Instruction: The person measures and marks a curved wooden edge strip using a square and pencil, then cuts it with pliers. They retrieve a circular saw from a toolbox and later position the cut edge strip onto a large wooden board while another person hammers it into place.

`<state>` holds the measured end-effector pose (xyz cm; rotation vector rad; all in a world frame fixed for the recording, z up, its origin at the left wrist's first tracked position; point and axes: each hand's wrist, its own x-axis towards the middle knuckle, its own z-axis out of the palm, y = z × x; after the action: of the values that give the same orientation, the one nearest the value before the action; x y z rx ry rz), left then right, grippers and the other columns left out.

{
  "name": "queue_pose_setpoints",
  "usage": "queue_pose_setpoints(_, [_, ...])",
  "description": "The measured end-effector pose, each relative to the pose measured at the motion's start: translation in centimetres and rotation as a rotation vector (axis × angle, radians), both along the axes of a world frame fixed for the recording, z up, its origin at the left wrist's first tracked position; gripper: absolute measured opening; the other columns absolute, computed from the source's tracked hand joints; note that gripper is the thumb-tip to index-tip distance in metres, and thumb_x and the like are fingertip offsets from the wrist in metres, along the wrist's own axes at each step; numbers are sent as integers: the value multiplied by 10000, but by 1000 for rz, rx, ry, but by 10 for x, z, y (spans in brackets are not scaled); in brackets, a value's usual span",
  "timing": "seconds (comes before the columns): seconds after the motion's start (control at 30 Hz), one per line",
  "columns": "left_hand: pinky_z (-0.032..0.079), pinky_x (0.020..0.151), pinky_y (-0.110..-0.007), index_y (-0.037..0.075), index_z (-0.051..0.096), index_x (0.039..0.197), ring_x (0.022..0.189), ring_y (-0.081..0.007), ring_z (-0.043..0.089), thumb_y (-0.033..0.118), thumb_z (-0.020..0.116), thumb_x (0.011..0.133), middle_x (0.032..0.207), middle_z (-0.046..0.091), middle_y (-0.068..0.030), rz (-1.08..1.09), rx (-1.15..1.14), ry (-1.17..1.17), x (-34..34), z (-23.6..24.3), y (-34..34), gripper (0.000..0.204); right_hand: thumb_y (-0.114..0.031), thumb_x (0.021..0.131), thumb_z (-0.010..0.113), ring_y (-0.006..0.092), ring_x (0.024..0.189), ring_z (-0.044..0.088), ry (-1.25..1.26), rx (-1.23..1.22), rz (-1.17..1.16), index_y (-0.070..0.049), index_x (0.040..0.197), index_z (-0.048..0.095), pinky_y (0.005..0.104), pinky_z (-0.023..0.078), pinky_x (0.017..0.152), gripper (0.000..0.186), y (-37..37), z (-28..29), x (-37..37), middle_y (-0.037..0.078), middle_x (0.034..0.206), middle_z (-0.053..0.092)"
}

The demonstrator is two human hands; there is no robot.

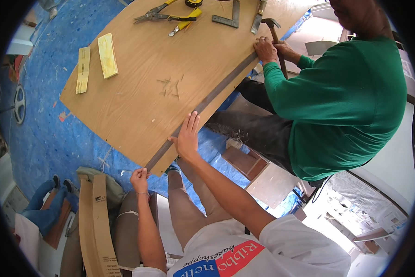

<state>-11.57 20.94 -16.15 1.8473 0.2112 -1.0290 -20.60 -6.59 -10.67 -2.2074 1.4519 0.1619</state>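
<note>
A long, narrow dark strip [216, 93] lies along the near right edge of a wood-grain board [124, 108]. My left hand [139, 181] is closed at the strip's near end, by the board's corner, its fingertips pinching it. Farther up, my right hand [187, 137] rests flat across the strip, fingers stretched out and thumb apart. At the strip's far end another person in a green sweater [341, 101] has one hand on it and holds a hammer [279, 51] in the other hand.
Tin snips [159, 15], a yellow-handled cutter [185, 21], a metal square [228, 16] and a chisel [259, 18] lie on the board's far part. Two yellowish pieces [107, 55] sit at its left. Blue sheeting [41, 129] covers the floor; cardboard [96, 221] stands near my left arm.
</note>
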Motion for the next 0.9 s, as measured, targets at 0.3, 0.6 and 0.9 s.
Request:
queue_pose_setpoints(0.3, [462, 602, -296, 14, 668, 847, 648, -119, 557, 227, 777, 859, 710, 650, -42, -246, 233, -419, -5, 21, -16, 239, -558, 632, 838, 420, 1495, 181, -33, -100, 61, 79, 1527, 222, 512, 206, 1206, 1259, -25, -6, -18, 285, 1617, 146])
queue_pose_setpoints(0.6, [523, 835, -358, -5, 528, 1301, 1144, -243, 550, 391, 764, 884, 1321, 532, -168, 101, 225, -510, -31, 54, -70, 622, -509, 674, 857, 445, 1498, 145, 20, -62, 95, 101, 1525, 165, 584, 214, 1176, 1254, -25, -1, -16, 285, 1614, 133])
queue_pose_setpoints(0.9, [396, 1061, -455, 74, 167, 1580, 1372, -291, 363, 425, 779, 861, 1545, 302, -163, 347, -367, -61, -15, 56, -55, 1008, -527, 662, 852, 447, 1511, 89, 16, -71, 81, 94, 1533, 155, 603, 166, 1186, 1277, -24, -6, -21, 287, 1627, 78])
